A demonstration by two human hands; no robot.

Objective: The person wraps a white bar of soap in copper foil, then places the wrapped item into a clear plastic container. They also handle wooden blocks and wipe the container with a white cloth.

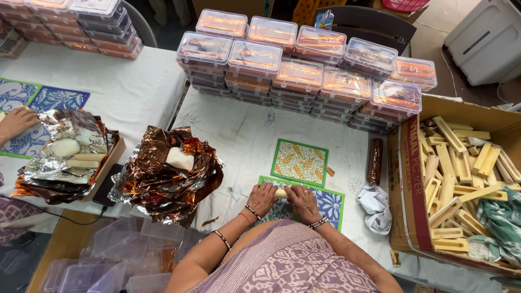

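Observation:
My left hand (262,198) and my right hand (304,202) lie side by side, both gripping a short cream roll (280,192). The roll rests on a blue leaf-patterned card (330,204) with a green edge, on the white tablecloth (239,141). Just beyond it lies a green card with orange leaves (299,161). Bangles circle both my wrists. Most of the roll is hidden under my fingers.
A crumpled copper foil pile (163,182) holding a white bar (179,159) lies left. A cardboard box (413,190) of cream sticks stands right, beside a brown foil-wrapped roll (374,161) and white cloth (375,206). Stacked clear lidded boxes (304,76) line the back. Another person's hand (16,123) rests far left.

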